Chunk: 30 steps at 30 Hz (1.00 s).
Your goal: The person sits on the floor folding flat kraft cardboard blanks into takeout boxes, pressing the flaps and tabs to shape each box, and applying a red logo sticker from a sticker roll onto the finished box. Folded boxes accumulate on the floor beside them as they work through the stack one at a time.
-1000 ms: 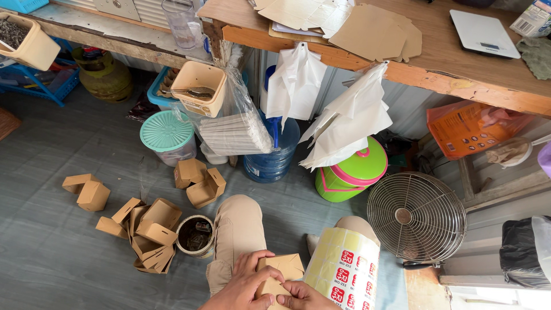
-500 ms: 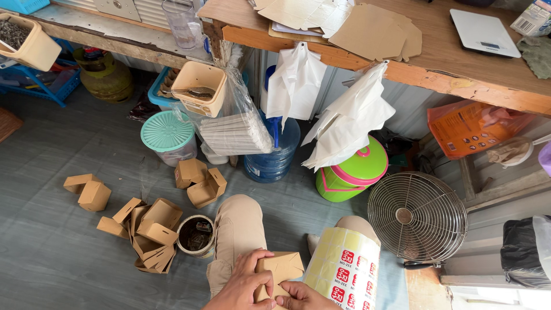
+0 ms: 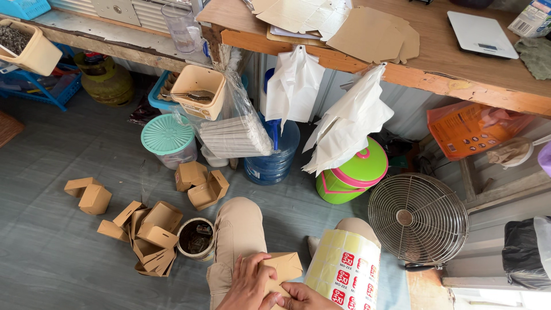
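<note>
Two hands, left hand (image 3: 248,283) and right hand (image 3: 307,297), fingers grasping a small cardboard box (image 3: 283,266), sticker roll (image 3: 344,271) beside

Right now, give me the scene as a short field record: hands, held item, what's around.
left hand: on the small brown cardboard box, fingers over its top
right hand: under the box, at the frame's lower edge
box state: held above the lap, partly folded
beside hands: roll of yellow stickers
floor left: pile of folded boxes, round tin
floor right: metal fan
behind: blue water jug, green lidded bucket
</note>
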### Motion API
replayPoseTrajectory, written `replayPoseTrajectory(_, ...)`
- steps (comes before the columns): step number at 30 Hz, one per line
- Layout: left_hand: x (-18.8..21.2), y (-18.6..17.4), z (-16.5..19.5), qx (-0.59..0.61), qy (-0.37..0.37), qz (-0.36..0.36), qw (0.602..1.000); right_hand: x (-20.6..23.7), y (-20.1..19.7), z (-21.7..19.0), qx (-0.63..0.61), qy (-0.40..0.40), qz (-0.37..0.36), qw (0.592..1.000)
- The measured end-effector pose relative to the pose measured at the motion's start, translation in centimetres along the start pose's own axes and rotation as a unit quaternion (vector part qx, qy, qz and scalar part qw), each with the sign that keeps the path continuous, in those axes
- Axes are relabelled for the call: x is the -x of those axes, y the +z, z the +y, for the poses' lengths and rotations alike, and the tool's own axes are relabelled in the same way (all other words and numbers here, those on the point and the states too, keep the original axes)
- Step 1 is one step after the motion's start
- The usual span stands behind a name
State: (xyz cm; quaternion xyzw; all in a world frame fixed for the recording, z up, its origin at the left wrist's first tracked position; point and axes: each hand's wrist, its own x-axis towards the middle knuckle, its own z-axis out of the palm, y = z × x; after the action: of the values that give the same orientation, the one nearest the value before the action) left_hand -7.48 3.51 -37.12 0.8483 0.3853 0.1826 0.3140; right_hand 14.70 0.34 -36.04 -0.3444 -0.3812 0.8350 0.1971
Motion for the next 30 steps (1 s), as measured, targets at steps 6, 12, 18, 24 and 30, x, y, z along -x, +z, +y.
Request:
replayPoseTrajectory(6, -0.3, -0.4, 0.0, 0.035, -0.032, -0.046, 0.998, 0.0, 0.3, -0.6, 0.048, -0.016, 0.006, 0.999)
replayPoseTrajectory(12, -0.6, -0.5, -0.2, 0.014, -0.002, -0.054, 0.998, 0.0, 0.1, -0.2, -0.001, -0.001, 0.003, 1.0)
replayPoseTrajectory(18, -0.8, -0.2, 0.4, 0.03, -0.002, 0.04, 0.999, 0.0, -1.0, 0.2, 0.126, -0.055, 0.015, 0.99)
replayPoseTrajectory(24, -1.4, -0.1, 1.0, 0.049, 0.114, 0.172, 0.977, 0.3, -0.1, -1.8, -0.135, -0.104, 0.14, 0.976)
replayPoseTrajectory(30, -2.2, 0.8, 1.4, 0.007, 0.166, 0.219, 0.961, 0.6, 0.4, -1.7, -0.206, -0.153, 0.128, 0.958)
